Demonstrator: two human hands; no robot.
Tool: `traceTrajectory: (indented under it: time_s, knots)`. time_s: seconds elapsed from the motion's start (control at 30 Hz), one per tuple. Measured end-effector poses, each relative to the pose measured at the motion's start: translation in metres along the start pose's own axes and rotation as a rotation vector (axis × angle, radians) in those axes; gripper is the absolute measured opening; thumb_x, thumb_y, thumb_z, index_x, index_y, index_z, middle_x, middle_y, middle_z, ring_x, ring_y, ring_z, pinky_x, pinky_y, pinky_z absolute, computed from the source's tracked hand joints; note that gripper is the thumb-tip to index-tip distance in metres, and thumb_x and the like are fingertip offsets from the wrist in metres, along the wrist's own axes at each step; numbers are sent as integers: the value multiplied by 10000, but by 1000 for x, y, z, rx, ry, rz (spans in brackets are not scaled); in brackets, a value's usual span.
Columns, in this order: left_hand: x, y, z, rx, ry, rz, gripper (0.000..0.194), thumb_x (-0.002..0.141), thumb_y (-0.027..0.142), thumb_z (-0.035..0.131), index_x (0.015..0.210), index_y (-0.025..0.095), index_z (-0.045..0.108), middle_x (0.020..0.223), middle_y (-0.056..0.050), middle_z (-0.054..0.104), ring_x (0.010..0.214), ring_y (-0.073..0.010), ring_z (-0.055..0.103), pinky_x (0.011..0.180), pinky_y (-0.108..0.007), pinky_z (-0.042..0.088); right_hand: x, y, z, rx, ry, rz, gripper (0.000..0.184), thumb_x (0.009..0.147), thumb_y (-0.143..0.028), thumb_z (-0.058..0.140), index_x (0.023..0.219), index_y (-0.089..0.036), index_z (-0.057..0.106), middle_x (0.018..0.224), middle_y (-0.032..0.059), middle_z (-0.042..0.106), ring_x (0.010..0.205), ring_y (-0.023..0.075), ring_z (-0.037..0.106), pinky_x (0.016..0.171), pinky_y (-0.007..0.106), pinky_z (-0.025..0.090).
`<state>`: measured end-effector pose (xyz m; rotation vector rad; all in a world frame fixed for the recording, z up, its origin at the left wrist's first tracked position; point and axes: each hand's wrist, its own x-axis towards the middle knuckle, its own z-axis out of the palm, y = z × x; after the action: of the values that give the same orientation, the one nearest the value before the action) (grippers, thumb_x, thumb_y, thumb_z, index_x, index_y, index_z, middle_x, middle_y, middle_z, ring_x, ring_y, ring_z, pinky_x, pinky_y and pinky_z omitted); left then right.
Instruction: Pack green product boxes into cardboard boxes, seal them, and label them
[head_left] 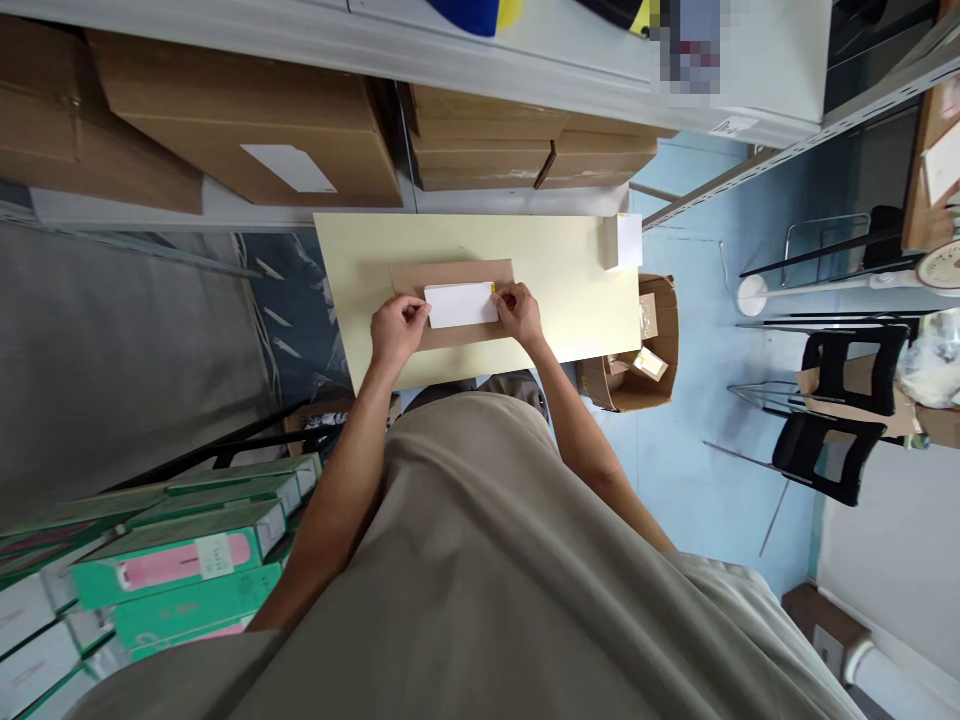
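Observation:
A flat white rectangular piece (463, 306), paper or thin card by its look, rests on a brown cardboard piece (450, 271). Both are on the pale yellow tabletop (375, 240). At the white piece's left edge, the fingers of my left hand (397, 325) are closed in a pinch. My right hand (519, 311) pinches its right edge, beside a small yellow mark at the upper corner. Whatever lies beneath the white piece is hidden. A white box (623, 242) stands at the table's far right corner.
Cardboard boxes (247, 120) fill the shelf (525, 200) behind the table. An open carton (667, 340) with small packages stands at the table's right side. Green boxes (195, 560) are stacked at my lower left. Black chairs (825, 460) and a white fan (825, 288) are farther right.

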<state>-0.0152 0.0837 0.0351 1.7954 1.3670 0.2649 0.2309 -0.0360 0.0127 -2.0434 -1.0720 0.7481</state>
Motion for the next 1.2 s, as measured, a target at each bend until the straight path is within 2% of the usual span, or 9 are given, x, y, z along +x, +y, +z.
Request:
traceTrajectory:
  time_s: [0.13,0.5,0.73,0.97,1.03,1.1,1.17,1.2]
  knots:
    - [0,1,1,15,8,4,187,982,343,695,982,196,810,942,-73,808,906,-239,719,867,-326,523,0,4,3,-29,17,-43,245,1122,-430,673,966,-242,658,1039,68,686,860,201,657,910,391,613]
    - [0,7,3,46,27,-31,149,980,311,706,956,207,809,988,-84,830,948,-257,744,898,-341,541,-1,1,9,-116,33,-40,144,1115,-255,640,972,-244,627,1072,80,679,903,220,649,956,410,594]
    - [1,11,3,44,22,-73,190,990,333,709,1007,195,838,1045,-99,856,994,-268,771,938,-346,556,-2,-8,11,-203,29,16,138,1077,-171,620,964,-248,609,1104,94,686,977,253,680,982,423,578]
    - [2,15,2,35,33,-95,181,970,343,716,967,210,838,998,-92,859,964,-283,773,920,-363,576,1,-15,19,-228,87,131,134,1074,-233,665,949,-252,621,1092,109,709,1058,291,691,1061,479,583]
    - [3,15,2,38,35,-107,180,964,343,720,968,209,840,983,-92,857,966,-288,775,924,-366,577,1,-16,19,-218,108,189,104,1093,-295,672,1006,-244,649,1128,122,725,1058,297,704,1061,501,598]
    - [4,16,0,40,22,-116,189,965,342,716,975,204,844,998,-100,858,987,-294,780,930,-368,577,-5,-19,19,-234,130,179,146,1136,-354,625,1123,-225,691,1229,164,743,1140,323,717,1097,540,596]
    - [4,16,-1,42,-1,-120,202,970,346,707,982,201,847,1019,-111,858,1012,-304,784,936,-373,576,-16,-23,20,-296,102,73,305,1192,-374,496,1308,-200,717,1434,223,723,1367,364,674,1217,598,536]
    - [4,16,-2,44,-11,-122,209,971,350,703,985,201,849,1026,-114,859,1021,-309,785,938,-377,576,-23,-27,21,-337,61,2,399,1211,-369,421,1427,-186,701,1567,237,675,1510,374,602,1295,621,474]
